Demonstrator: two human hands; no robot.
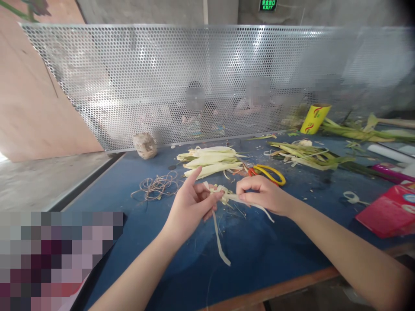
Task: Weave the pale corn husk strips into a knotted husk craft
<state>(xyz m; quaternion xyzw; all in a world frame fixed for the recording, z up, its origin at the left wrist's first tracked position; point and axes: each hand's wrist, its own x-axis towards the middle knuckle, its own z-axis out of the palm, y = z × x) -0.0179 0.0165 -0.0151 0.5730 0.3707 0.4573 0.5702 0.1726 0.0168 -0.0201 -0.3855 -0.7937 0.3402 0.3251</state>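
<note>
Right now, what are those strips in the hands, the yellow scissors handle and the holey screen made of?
The strips look like matte plant husk: thin, pale, bendy. The yellow scissors handle seems smooth plastic, evenly coloured. The holey screen is probably shiny metal: silvery, with glare.

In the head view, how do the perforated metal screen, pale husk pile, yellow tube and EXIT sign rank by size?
Perforated metal screen
Pale husk pile
Yellow tube
EXIT sign

The sign looks farther away, so its real size is unsure.
</note>
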